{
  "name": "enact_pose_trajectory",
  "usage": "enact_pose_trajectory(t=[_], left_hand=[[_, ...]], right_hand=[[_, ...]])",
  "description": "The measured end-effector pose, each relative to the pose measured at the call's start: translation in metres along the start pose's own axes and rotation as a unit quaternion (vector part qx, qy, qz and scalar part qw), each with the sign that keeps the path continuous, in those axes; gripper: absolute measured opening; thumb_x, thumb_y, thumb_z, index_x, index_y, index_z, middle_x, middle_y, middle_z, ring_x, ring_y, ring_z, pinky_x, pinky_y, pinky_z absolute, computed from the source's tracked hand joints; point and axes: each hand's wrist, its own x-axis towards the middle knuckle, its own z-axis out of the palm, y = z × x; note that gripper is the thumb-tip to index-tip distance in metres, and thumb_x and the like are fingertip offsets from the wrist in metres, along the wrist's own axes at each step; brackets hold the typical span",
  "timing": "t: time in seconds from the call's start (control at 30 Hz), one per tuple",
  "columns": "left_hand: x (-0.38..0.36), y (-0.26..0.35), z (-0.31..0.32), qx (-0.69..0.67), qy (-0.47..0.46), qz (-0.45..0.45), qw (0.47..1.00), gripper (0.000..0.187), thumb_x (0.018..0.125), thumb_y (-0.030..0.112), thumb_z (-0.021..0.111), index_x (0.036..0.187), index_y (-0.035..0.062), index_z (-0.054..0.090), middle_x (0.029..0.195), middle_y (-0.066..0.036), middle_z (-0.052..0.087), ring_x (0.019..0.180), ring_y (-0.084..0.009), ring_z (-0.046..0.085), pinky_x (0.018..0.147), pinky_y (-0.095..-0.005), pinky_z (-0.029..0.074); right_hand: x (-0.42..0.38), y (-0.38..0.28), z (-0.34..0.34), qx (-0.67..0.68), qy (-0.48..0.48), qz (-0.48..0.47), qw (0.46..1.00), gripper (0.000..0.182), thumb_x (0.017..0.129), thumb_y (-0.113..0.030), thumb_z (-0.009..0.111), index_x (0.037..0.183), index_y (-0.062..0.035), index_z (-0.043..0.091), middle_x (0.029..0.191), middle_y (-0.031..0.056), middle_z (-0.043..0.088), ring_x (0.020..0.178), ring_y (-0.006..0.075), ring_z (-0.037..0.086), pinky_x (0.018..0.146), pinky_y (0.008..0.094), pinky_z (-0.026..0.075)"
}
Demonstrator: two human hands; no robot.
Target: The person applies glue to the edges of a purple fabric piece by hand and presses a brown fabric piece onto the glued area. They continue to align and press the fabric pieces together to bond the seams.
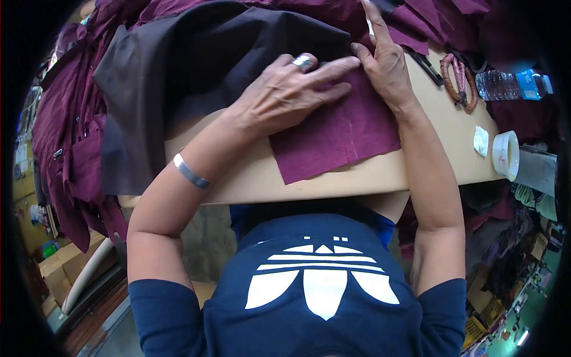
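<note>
My left hand (285, 95), with a ring on one finger, lies palm down with its fingers stretched to the right. Beneath and beside it are a dark, nearly black cloth (196, 65) and a maroon cloth panel (339, 140) whose near corner reaches toward the table edge. My right hand (386, 71) rests at the panel's right side, index finger stretched away from me and thumb apart, close to my left fingertips. The dark cloth's pointed edge ends near both hands. A small white patch shows by the right index finger; I cannot make out what it is.
On the right of the tan table (238, 172) lie a black slender tool (425, 65), scissors with wrapped handles (459, 83), a water bottle (511, 85), a crumpled white piece (481, 141) and a white tub (505, 156). Maroon garments (71, 149) hang at the left.
</note>
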Motion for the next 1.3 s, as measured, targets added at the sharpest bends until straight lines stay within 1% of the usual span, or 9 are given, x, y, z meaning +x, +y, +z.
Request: enact_pose_trajectory(t=[0.13, 0.23, 0.43, 0.47, 0.7, 0.97, 1.13, 1.23, 1.3], left_hand=[[0.021, 0.000, 0.004, 0.149, 0.025, 0.029, 0.988, 0.017, 0.082, 0.018, 0.053, 0.095, 0.0145, 0.062, 0.113, -0.001, 0.051, 0.090, -0.0117, 0.054, 0.070, -0.0292, 0.042], [0.027, -0.012, -0.007, 0.204, -0.009, 0.015, 0.979, 0.011, 0.082, 0.018, 0.053, 0.086, 0.0125, 0.062, 0.100, -0.002, 0.052, 0.091, -0.0114, 0.052, 0.074, -0.0281, 0.041], [0.014, -0.036, -0.019, 0.214, 0.029, 0.004, 0.976, 0.008, 0.078, 0.010, 0.055, 0.083, 0.0080, 0.062, 0.087, -0.005, 0.057, 0.090, -0.0172, 0.057, 0.077, -0.0284, 0.046], [0.009, -0.035, -0.020, 0.155, -0.049, -0.064, 0.985, 0.011, 0.077, 0.009, 0.057, 0.087, 0.0045, 0.060, 0.090, -0.008, 0.056, 0.088, -0.0209, 0.059, 0.075, -0.0312, 0.049], [-0.017, -0.002, -0.016, 0.036, 0.047, -0.270, 0.961, 0.017, 0.080, 0.005, 0.056, 0.097, 0.0022, 0.056, 0.126, -0.021, 0.046, 0.102, -0.0391, 0.055, 0.081, -0.0390, 0.052], [-0.041, -0.073, -0.009, 0.067, -0.017, -0.192, 0.979, 0.023, 0.083, -0.005, 0.042, 0.100, 0.0002, 0.056, 0.117, -0.013, 0.054, 0.095, -0.0297, 0.061, 0.081, -0.0361, 0.052], [-0.032, -0.049, -0.039, 0.034, -0.056, -0.280, 0.958, 0.064, 0.082, 0.057, 0.054, 0.117, 0.0037, 0.054, 0.107, -0.017, 0.058, 0.096, -0.0340, 0.058, 0.088, -0.0434, 0.045], [-0.020, -0.021, -0.037, 0.127, -0.101, -0.244, 0.956, 0.065, 0.076, 0.057, 0.062, 0.118, 0.0078, 0.053, 0.105, -0.016, 0.059, 0.092, -0.0319, 0.061, 0.085, -0.0405, 0.047], [-0.021, -0.026, -0.023, 0.140, -0.075, -0.213, 0.964, 0.034, 0.080, 0.029, 0.062, 0.107, 0.0077, 0.057, 0.099, -0.012, 0.059, 0.085, -0.0255, 0.062, 0.077, -0.0354, 0.049]], right_hand=[[0.001, 0.000, -0.003, 0.047, -0.011, 0.011, 0.999, 0.079, 0.075, 0.001, 0.058, 0.144, -0.0056, 0.019, 0.133, 0.0289, 0.041, 0.086, 0.0303, 0.061, 0.082, 0.0338, 0.047], [-0.001, 0.015, 0.004, -0.020, 0.031, -0.068, 0.997, 0.073, 0.081, -0.002, 0.060, 0.144, -0.0159, 0.024, 0.139, 0.0112, 0.043, 0.099, 0.0282, 0.061, 0.089, 0.0344, 0.044], [-0.003, 0.011, 0.004, -0.018, 0.023, -0.058, 0.998, 0.073, 0.081, -0.002, 0.059, 0.143, -0.0133, 0.023, 0.140, 0.0113, 0.041, 0.115, 0.0316, 0.053, 0.097, 0.0347, 0.041], [-0.003, 0.012, 0.004, -0.025, 0.027, -0.069, 0.997, 0.073, 0.081, -0.002, 0.059, 0.143, -0.0132, 0.023, 0.140, 0.0115, 0.041, 0.117, 0.0324, 0.051, 0.098, 0.0350, 0.041], [-0.007, 0.013, 0.006, -0.031, 0.044, -0.109, 0.993, 0.075, 0.080, -0.001, 0.059, 0.144, -0.0136, 0.023, 0.136, 0.0190, 0.043, 0.104, 0.0323, 0.059, 0.096, 0.0348, 0.042], [-0.016, 0.007, 0.004, -0.023, 0.031, -0.063, 0.997, 0.077, 0.079, -0.001, 0.060, 0.145, -0.0153, 0.021, 0.132, 0.0215, 0.047, 0.088, 0.0294, 0.062, 0.089, 0.0336, 0.044], [-0.016, 0.008, 0.006, -0.042, 0.034, -0.058, 0.997, 0.077, 0.080, -0.003, 0.060, 0.145, -0.0152, 0.020, 0.134, 0.0206, 0.045, 0.096, 0.0321, 0.061, 0.092, 0.0360, 0.044], [-0.015, 0.011, 0.009, -0.055, 0.050, -0.085, 0.994, 0.077, 0.080, -0.004, 0.060, 0.144, -0.0150, 0.020, 0.135, 0.0201, 0.044, 0.102, 0.0334, 0.059, 0.093, 0.0370, 0.044], [-0.016, 0.011, 0.007, -0.054, 0.046, -0.075, 0.995, 0.077, 0.080, -0.004, 0.060, 0.144, -0.0152, 0.020, 0.135, 0.0200, 0.044, 0.103, 0.0337, 0.059, 0.093, 0.0372, 0.044]])
